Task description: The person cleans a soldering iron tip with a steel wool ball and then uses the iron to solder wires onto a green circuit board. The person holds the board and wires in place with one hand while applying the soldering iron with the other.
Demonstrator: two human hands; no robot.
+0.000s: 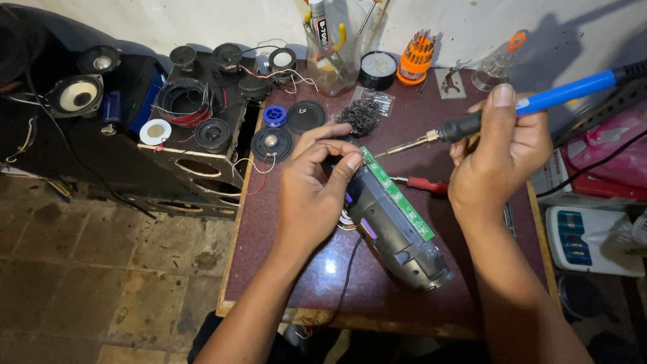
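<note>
Left hand (311, 190) pinched on the top end of a dark device casing (394, 229) with green circuit board (396, 194), mid-table (283, 269). Right hand (499, 158) clamped around a blue-handled soldering iron (512, 111), tip just beside the board.

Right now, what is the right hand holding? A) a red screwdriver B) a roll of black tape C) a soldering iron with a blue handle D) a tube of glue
C: the right hand grips the blue-handled soldering iron, its metal tip pointing at the green circuit board.
</note>
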